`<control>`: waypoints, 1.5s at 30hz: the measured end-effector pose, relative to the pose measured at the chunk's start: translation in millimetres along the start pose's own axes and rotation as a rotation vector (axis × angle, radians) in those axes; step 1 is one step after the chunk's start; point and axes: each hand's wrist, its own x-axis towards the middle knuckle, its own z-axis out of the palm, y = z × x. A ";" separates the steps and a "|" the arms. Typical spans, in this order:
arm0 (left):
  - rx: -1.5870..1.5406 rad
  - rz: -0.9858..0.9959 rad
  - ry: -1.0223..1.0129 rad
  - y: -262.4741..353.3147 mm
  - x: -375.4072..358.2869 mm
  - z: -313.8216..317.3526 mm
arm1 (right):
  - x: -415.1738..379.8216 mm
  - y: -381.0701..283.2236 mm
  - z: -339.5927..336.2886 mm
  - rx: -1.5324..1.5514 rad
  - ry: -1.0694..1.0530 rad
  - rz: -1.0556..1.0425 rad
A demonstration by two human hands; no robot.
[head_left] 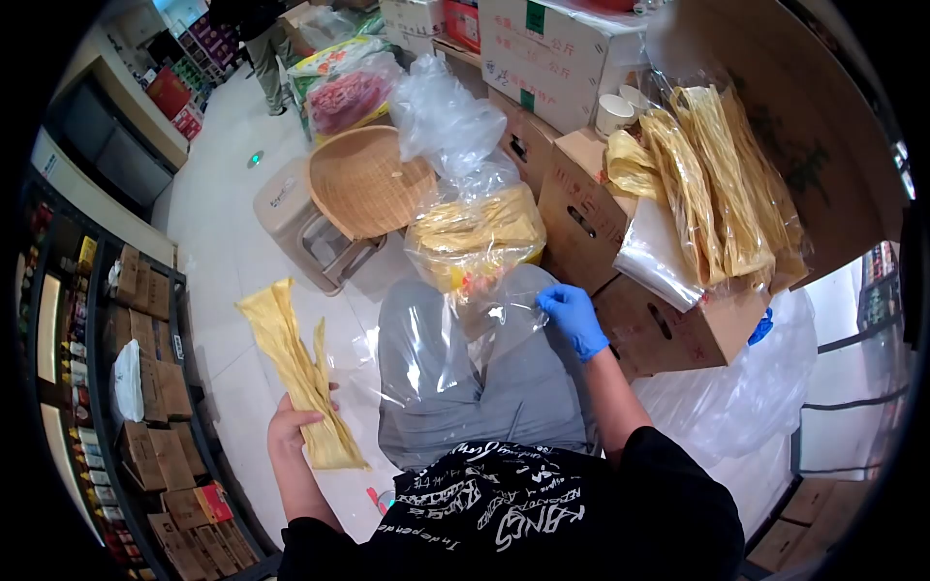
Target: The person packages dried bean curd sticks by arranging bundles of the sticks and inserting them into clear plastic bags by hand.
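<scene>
My bare left hand point(291, 426) is wrapped round a bundle of dried yellow tofu skin sticks point(288, 339), held out to the left above the floor. On my right hand point(575, 321) is a blue glove, its fingers pinching the edge of a clear plastic bag point(426, 344). The bag lies spread across my grey-trousered lap, apart from the bundle. Beyond my knees stands a large clear sack point(475, 228) filled with more tofu skin sticks. To the right, several bagged bundles of tofu skin point(712, 194) rest on cardboard boxes.
A woven basket tray point(368, 179) sits on a beige plastic stool point(291, 208) ahead on the left. Cardboard boxes point(586, 218) crowd my right side, with paper cups point(615, 114) on top. Stocked shelves point(107, 387) line the left. A person point(262, 58) stands far ahead.
</scene>
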 end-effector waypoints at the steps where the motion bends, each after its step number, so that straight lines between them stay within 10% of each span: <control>1: 0.011 0.065 0.010 4.1 4.2 0.2 | -0.9 -11.2 -2.2 0.149 0.024 0.001; 12: -0.018 0.542 -0.003 42.3 19.2 79.2 | -34.9 -125.1 54.8 0.372 0.184 -0.300; 16: -0.101 0.461 -0.361 23.6 27.7 145.0 | -54.7 -133.0 89.8 0.345 0.101 -0.364; 27: -0.022 0.520 -0.563 31.6 18.8 178.5 | -82.6 -144.7 114.6 0.108 -0.010 -0.517; 30: 0.531 0.526 -0.456 29.5 21.1 151.2 | -85.4 -147.0 114.3 0.139 -0.035 -0.557; 45: 0.479 0.353 -0.463 41.0 34.1 159.7 | -80.0 -140.4 100.4 0.299 -0.288 -0.302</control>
